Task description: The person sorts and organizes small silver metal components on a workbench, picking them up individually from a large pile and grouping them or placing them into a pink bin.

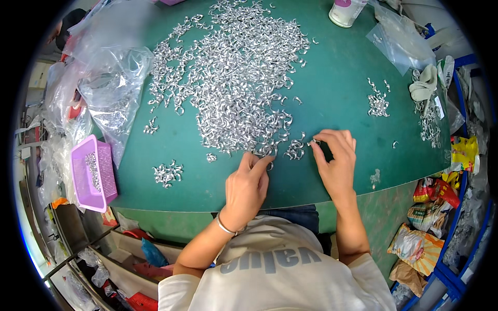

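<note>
Our bare left hand (246, 185) bunches its fingers, we cannot tell on what, our bare right hand (337, 159) pinches one small curved silver metal piece (313, 142), few small silver clusters (168, 173) lie apart, and most pieces seemingly remain in the wide silver heap (244, 78) on our green table (337, 93).

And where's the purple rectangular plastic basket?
In the head view, the basket sits at the left edge of the green tabletop, beside clear plastic bags and left of a small pile of curved silvery metal pieces.
</note>
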The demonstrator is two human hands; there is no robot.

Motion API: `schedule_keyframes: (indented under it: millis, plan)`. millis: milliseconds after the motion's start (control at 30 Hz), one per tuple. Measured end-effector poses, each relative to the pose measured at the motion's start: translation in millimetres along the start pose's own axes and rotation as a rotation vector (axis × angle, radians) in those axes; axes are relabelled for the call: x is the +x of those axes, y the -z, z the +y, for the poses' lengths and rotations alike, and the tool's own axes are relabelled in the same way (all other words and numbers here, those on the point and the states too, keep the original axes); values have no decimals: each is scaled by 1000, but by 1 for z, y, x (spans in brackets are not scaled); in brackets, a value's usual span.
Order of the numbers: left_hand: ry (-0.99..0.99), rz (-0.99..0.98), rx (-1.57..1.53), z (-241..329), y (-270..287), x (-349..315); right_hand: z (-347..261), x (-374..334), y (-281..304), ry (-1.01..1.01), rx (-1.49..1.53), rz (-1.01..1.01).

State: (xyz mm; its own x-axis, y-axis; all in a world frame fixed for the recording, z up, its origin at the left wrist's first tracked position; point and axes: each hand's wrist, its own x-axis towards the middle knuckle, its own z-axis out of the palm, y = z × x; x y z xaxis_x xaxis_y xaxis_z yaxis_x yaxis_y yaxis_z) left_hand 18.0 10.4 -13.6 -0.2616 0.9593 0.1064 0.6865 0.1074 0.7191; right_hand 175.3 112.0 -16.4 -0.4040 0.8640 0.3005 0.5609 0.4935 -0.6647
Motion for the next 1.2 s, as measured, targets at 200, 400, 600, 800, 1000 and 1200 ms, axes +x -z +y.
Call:
schedule_keyframes:
  millis: [200, 400, 600, 800, 1000, 1200]
  plan:
    - [355, -187, -747, 23, 20, -14, -28, -39, 7, -474, 964, -197]
    - [308, -136, -899, 29, 23, -25, -48, -57, 5, -524, 1321, -245]
    - [232, -117, -854, 36, 38, -29, -57, -56, 12, -387, 1206, -249]
    - [131, -84, -765, 35, 47, -26, -66, -51, 10, -231, 1001, -140]
    - [351, -252, -1077, 20, 51, -25, -73, -42, 6, -221, 984, -161]
    - [625, -402, -1357, 18, 56, -19, -73, -42, 4, -342, 1111, -215]
